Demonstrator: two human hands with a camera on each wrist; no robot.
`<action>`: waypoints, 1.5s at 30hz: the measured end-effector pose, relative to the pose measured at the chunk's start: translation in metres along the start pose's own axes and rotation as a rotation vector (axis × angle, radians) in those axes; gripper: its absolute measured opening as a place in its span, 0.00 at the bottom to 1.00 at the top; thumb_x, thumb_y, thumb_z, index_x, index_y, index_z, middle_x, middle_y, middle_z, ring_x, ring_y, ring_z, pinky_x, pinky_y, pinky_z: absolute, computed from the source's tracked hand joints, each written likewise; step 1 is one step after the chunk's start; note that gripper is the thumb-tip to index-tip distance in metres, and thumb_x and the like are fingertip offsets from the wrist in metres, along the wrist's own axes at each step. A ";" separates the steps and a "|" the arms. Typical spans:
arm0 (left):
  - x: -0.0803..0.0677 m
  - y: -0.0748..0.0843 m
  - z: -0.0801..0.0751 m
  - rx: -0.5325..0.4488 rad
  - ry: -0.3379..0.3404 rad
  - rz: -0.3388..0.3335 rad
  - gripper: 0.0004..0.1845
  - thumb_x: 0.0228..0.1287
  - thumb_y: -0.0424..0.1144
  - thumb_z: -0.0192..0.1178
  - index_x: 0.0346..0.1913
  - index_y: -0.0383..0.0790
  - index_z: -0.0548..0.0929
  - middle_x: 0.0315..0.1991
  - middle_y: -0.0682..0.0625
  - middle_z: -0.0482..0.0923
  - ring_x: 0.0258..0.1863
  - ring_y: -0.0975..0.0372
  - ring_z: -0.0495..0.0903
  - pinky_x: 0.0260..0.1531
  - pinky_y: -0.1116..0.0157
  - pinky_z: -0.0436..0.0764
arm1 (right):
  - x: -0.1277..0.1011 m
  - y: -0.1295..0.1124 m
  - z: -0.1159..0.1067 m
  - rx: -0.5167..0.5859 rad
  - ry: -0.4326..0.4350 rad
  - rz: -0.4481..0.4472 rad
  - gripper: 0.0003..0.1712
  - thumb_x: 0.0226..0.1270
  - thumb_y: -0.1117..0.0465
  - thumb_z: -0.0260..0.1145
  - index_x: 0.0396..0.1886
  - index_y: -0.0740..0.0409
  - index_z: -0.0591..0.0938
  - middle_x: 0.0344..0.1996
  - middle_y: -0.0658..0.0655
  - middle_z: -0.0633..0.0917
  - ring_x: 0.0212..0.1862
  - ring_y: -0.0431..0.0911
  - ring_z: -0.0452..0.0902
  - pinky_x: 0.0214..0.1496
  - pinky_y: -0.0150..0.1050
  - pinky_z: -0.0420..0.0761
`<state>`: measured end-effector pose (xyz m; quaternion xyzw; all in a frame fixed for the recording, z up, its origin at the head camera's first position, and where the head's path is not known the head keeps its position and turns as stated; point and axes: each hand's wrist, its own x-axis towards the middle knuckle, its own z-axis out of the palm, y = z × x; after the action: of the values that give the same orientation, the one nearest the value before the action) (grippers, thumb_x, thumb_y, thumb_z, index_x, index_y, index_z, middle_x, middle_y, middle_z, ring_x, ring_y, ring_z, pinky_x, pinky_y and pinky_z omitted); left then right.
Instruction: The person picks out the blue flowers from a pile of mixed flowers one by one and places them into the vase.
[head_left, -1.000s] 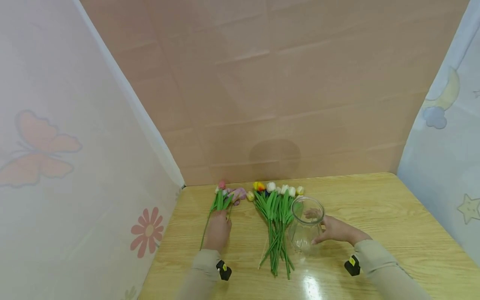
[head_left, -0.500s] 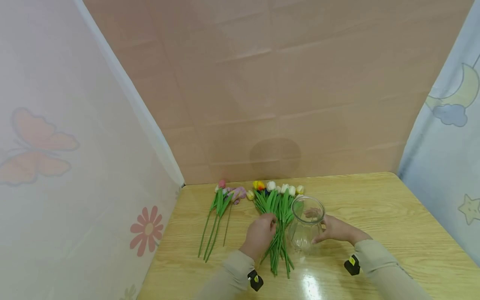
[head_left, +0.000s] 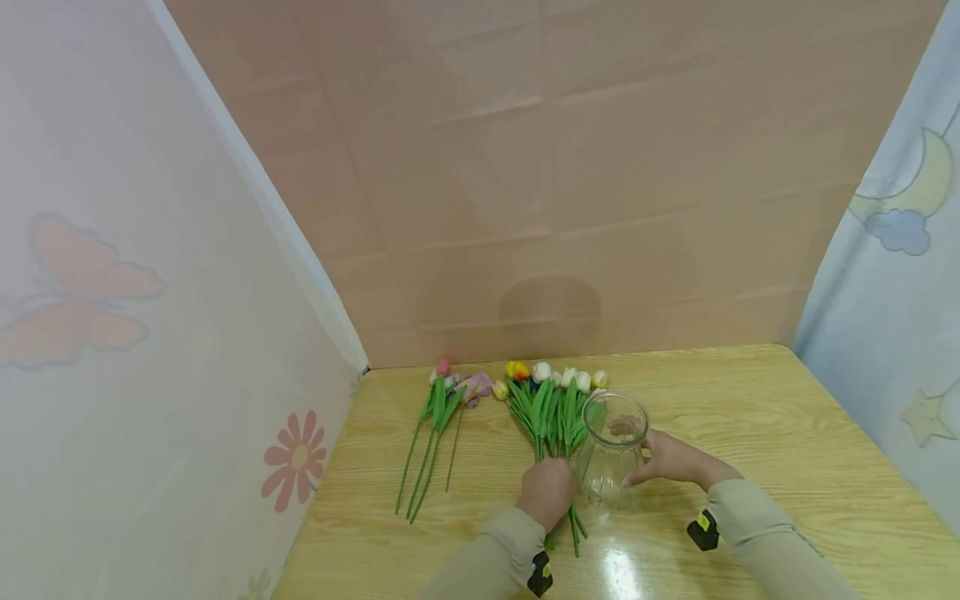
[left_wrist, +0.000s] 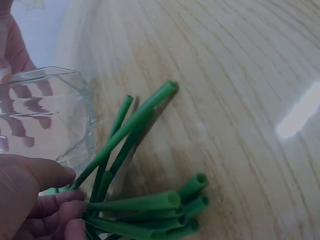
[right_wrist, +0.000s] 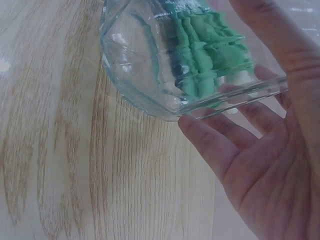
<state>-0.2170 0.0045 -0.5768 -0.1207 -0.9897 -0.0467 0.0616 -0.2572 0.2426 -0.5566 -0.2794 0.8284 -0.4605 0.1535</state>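
Artificial tulips [head_left: 551,408], with white, yellow and orange heads, lie in a bunch at the table's middle, heads away from me. My left hand [head_left: 547,493] is closed around their stems. Green stem ends [left_wrist: 132,120] stick out past its fingers in the left wrist view, and a few splay off toward the vase. A clear glass vase [head_left: 600,483] stands just right of the bunch. My right hand [head_left: 667,458] holds its right side, thumb toward me and fingers around the far side. In the right wrist view, green leaves show through the vase's glass [right_wrist: 135,65].
Left of the bunch lie a few separate tulips [head_left: 429,450] with a pink head. Beside them is a purple flower [head_left: 476,387] on a thin stem. A brown backdrop [head_left: 480,208] rises at the table's back edge, with pale printed sheets [head_left: 187,333] at both sides.
My left hand has left the separate tulips, moved right to the bunch, then down its stems to grip them. The right hand stays on the vase.
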 end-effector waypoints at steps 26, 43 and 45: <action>0.004 -0.038 -0.035 -0.806 -0.088 -0.146 0.06 0.71 0.36 0.56 0.35 0.38 0.77 0.21 0.51 0.76 0.13 0.67 0.69 0.12 0.71 0.69 | -0.001 -0.002 -0.002 -0.002 -0.005 -0.007 0.53 0.53 0.59 0.77 0.73 0.65 0.56 0.69 0.73 0.60 0.65 0.78 0.56 0.55 0.72 0.67; 0.012 -0.136 -0.053 -0.771 0.535 -0.144 0.07 0.71 0.40 0.56 0.43 0.39 0.77 0.38 0.48 0.76 0.21 0.70 0.66 0.18 0.71 0.69 | 0.000 -0.003 0.000 -0.008 -0.005 0.006 0.52 0.54 0.58 0.76 0.72 0.64 0.57 0.69 0.73 0.61 0.65 0.78 0.57 0.55 0.71 0.67; 0.013 -0.150 -0.054 -0.753 0.583 -0.194 0.07 0.71 0.39 0.57 0.43 0.38 0.77 0.38 0.47 0.76 0.22 0.69 0.67 0.19 0.71 0.69 | 0.000 -0.003 0.001 -0.009 -0.005 0.003 0.52 0.53 0.58 0.76 0.72 0.64 0.57 0.69 0.73 0.61 0.65 0.77 0.57 0.55 0.72 0.67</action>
<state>-0.2604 -0.1430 -0.5334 -0.0235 -0.8523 -0.4388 0.2836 -0.2562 0.2408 -0.5545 -0.2799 0.8306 -0.4559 0.1548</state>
